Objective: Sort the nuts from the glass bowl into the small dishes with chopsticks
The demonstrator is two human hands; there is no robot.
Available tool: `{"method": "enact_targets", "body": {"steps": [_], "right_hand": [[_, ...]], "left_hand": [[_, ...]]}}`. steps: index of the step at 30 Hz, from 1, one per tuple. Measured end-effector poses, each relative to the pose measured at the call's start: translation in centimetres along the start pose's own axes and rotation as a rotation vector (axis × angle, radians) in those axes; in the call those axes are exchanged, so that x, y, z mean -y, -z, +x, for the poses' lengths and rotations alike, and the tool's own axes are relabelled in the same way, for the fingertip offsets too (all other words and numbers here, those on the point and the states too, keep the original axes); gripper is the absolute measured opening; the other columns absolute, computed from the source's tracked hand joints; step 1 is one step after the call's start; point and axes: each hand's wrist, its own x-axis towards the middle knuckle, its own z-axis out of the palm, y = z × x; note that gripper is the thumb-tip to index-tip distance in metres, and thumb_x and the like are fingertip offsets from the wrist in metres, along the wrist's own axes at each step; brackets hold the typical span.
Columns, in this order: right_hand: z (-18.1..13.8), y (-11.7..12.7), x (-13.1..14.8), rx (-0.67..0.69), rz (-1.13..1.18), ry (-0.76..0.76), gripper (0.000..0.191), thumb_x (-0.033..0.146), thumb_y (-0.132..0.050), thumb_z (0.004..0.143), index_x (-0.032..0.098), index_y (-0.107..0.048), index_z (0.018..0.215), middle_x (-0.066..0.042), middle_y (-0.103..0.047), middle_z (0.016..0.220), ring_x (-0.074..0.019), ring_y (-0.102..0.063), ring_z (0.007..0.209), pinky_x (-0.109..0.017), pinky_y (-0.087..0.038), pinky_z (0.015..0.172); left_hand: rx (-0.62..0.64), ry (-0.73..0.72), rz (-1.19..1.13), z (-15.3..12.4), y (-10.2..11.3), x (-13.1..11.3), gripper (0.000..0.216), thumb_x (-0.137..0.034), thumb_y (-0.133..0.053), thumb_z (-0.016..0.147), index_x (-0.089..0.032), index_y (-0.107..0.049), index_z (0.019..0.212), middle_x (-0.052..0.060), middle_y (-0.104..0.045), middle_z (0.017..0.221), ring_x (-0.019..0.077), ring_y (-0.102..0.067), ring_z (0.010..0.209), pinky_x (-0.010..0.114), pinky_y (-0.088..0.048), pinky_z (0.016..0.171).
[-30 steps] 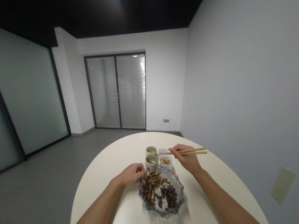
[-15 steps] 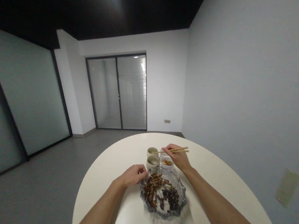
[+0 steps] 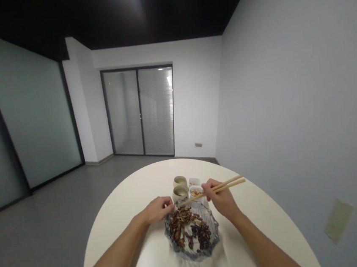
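While the head camera looks forward and down, a round cream table (image 3: 126, 215) fills the lower middle of the frame, and what a setting we have: grey floor (image 3: 42, 237), black ceiling (image 3: 90, 19), frosted glass panels (image 3: 26, 115) along the left, a plain pale wall (image 3: 289, 96) on the right, and straight ahead a glass double door (image 3: 141, 112) with blinds behind it. A small socket (image 3: 198, 145) sits low on the far wall.

Now to the table! Right at the near middle stands a cut-glass bowl (image 3: 212, 232), loaded with brown strips (image 3: 178, 227) on one side and dark beans (image 3: 202, 237) on the other. Just beyond it are two small cream cups (image 3: 180, 192), one behind the other, with two small white dishes beside them, the nearer one holding nuts (image 3: 195, 192).

The right hand (image 3: 222, 199) has a firm grip on a pair of wooden chopsticks (image 3: 216, 188), held around the middle, tips angled left and reaching over the bowl's far rim, close to the nearer cup, touching no food that we can see. The left hand (image 3: 157, 210) hangs just at the bowl's edge, fingers loosely curled, nothing showing in them.
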Motion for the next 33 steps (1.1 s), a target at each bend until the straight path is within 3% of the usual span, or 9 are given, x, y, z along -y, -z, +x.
{"method": "enact_targets", "body": {"steps": [3, 5, 22, 33], "right_hand": [[-1.6, 0.4, 0.3, 0.192, 0.032, -0.032, 0.048, 0.057, -0.055, 0.089, 0.020, -0.052, 0.058, 0.002, -0.050, 0.048, -0.0125, -0.044, 0.046, -0.024, -0.036, 0.046], [-2.1, 0.7, 0.3, 0.248, 0.034, -0.044, 0.049, 0.057, -0.056, 0.088, 0.020, -0.053, 0.058, 0.002, -0.050, 0.048, -0.0122, -0.044, 0.046, -0.024, -0.035, 0.046], [-2.2, -0.1, -0.5, 0.302, 0.014, -0.139, 0.033, 0.044, -0.063, 0.085, 0.019, -0.056, 0.064, 0.004, -0.050, 0.049, -0.0115, -0.045, 0.046, -0.023, -0.034, 0.047], [-2.5, 0.1, -0.3, 0.369, -0.017, -0.072, 0.037, 0.044, -0.065, 0.088, 0.018, -0.058, 0.062, 0.003, -0.050, 0.050, -0.0113, -0.044, 0.048, -0.023, -0.033, 0.047]], "left_hand": [[-0.003, 0.000, -0.003, 0.0, 0.0, -0.3, 0.042, -0.050, -0.042, 0.092, -0.016, -0.064, 0.083, 0.002, -0.065, 0.078, 0.0166, -0.055, 0.074, 0.024, -0.040, 0.065], [-0.002, 0.003, -0.004, 0.0, 0.0, -0.5, 0.042, -0.050, -0.042, 0.092, -0.016, -0.064, 0.083, 0.002, -0.065, 0.079, 0.0167, -0.056, 0.074, 0.024, -0.041, 0.066], [0.013, 0.038, -0.024, 0.0, 0.1, -0.5, 0.045, -0.054, -0.042, 0.091, -0.015, -0.064, 0.083, 0.002, -0.065, 0.078, 0.0159, -0.055, 0.072, 0.024, -0.039, 0.064], [0.008, 0.032, -0.009, -0.1, 0.3, -0.7, 0.039, -0.048, -0.044, 0.090, -0.015, -0.064, 0.082, 0.001, -0.064, 0.077, 0.0163, -0.055, 0.072, 0.025, -0.039, 0.064]]}}
